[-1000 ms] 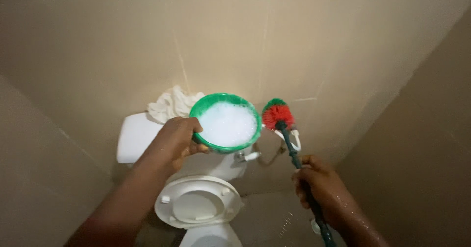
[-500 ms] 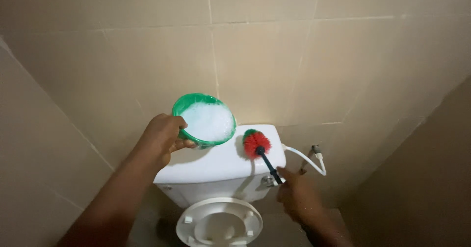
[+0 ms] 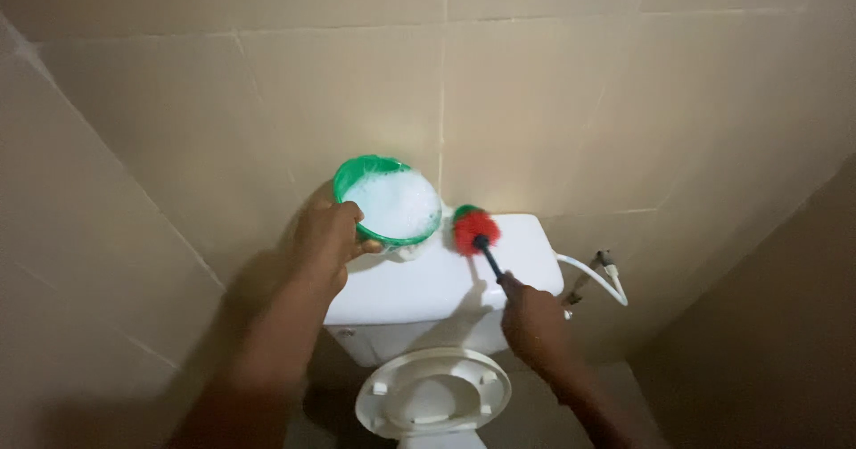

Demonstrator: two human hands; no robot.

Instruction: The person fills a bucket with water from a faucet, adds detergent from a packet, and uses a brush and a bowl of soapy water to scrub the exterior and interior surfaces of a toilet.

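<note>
Head view: the left hand (image 3: pixel 328 239), left of centre in the frame, is wrapped over the near rim of a green bowl (image 3: pixel 389 201) full of white foam, thumb on the rim and fingers curled beneath. The bowl sits tilted toward the camera, above the left end of the white cistern lid (image 3: pixel 437 280); whether its base touches the lid is hidden by the hand.

Just right of the bowl, the toilet brush (image 3: pixel 475 232) lies with its red and green bristle head on the lid, near the back edge. Its dark handle runs down and to the right from the head into the right hand (image 3: pixel 533 320), which is closed around the handle's lower part. So the long axis slants from lower right to upper left, with the bristles pointing up-left toward the bowl, and the right hand is the nearer one.

Below, the toilet seat (image 3: pixel 433 403) is raised. A white hose (image 3: pixel 596 275) loops at the right toward the beige tiled wall (image 3: pixel 553 101).
</note>
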